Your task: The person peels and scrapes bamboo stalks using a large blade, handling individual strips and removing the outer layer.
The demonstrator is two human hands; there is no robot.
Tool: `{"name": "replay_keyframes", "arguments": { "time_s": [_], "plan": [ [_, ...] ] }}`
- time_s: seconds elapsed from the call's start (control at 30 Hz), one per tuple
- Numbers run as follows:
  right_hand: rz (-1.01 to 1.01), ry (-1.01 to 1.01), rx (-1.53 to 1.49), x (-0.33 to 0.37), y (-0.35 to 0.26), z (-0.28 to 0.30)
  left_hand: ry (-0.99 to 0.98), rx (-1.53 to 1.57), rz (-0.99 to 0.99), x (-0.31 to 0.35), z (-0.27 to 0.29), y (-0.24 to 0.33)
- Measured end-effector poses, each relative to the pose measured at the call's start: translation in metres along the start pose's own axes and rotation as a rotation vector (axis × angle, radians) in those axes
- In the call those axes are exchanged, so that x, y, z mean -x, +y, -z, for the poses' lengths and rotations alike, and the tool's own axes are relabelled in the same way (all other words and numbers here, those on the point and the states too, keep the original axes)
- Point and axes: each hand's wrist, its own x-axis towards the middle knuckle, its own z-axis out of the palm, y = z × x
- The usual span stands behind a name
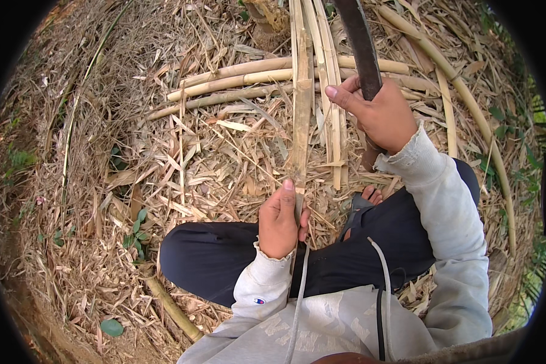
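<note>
A: What is the left hand (279,221) doing?
B: Its grip is clamped on the near end of a long bamboo strip (301,133). The thumb lies along the top, pointing far, and the fingers curl round from the right.

A: And where does that strip run?
B: Straight away from the hand to the far side of the view, crossing above three bamboo poles (242,79) that lie crosswise on the ground.

A: Now the right hand (391,115)?
B: It is farther off and to the right, its grip closed round a machete (360,45). The dark blade rises from the fist toward the far side, and a brown bit of handle shows on the near side of the fist.

A: Is that thumb on anything?
B: It sticks out to the left, over some narrow split strips (335,142). I can't tell whether it touches them.

A: What else lies around?
B: Pale bamboo shavings (224,176) cover the ground. A long bent pole (476,109) curves down the right side, and a wooden stump (268,21) stands at the far side, left of the strips. The person's dark trousers (209,255) show on the near side, legs folded.
</note>
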Motion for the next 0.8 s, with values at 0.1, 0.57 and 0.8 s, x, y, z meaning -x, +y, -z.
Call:
{"name": "replay_keyframes", "arguments": {
  "time_s": [0.1,0.57,0.8],
  "plan": [
    [-0.004,-0.028,-0.011,0.007,-0.004,0.002,0.043,0.001,0.013,-0.001,0.006,0.004],
    [0.108,-0.027,-0.145,0.067,-0.029,-0.007,0.117,0.031,-0.026,-0.018,0.031,0.011],
    [0.044,-0.077,-0.322,0.064,-0.029,-0.002,-0.174,0.368,0.109,-0.032,0.039,0.015]
  ]
}}
